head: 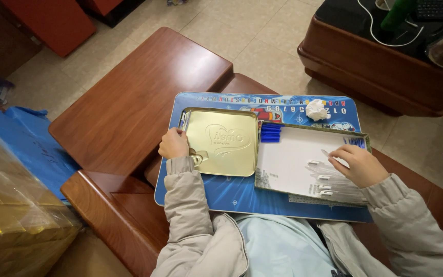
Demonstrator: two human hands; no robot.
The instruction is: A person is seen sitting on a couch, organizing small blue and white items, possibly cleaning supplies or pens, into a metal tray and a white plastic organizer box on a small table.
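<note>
A blue lap board lies across my knees. On it sits a gold tin lid at the left and a shallow tin tray lined with white paper at the right. My left hand rests curled on the lid's left edge. My right hand reaches into the tray and pinches a thin clear stick. Several clear sticks with white caps lie below it. A bunch of blue caps lies in the tray's near-left corner, and more blue bits lie in its far right corner.
A crumpled white paper ball sits on the board's far edge. A red-brown wooden bench runs to the left. A dark wooden table with cables stands at the top right. Blue cloth and a wrapped box lie at the left.
</note>
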